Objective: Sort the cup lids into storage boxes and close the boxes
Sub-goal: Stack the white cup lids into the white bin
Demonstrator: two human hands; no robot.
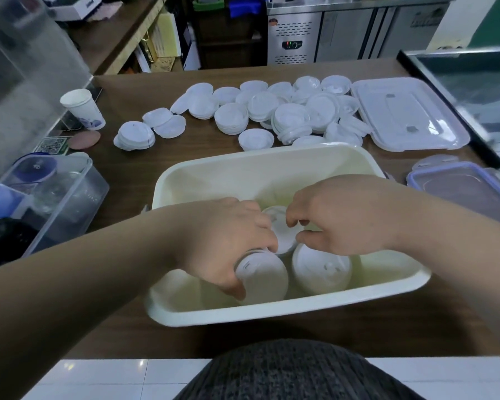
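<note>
I see both hands down inside the cream box [272,313]. The left hand [223,243] curls around a near stack [263,281] of lids, and the right hand [344,215] pinches the top of the middle stack [282,229] just behind it. A third stack [321,269] stands beside them, and loose lids [272,111] lie heaped on the table [208,151] beyond the box.

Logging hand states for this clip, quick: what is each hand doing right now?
Left hand: fingers curled round the near stack of lids in the box.
Right hand: pinching the edge of the middle stack of lids.
</note>
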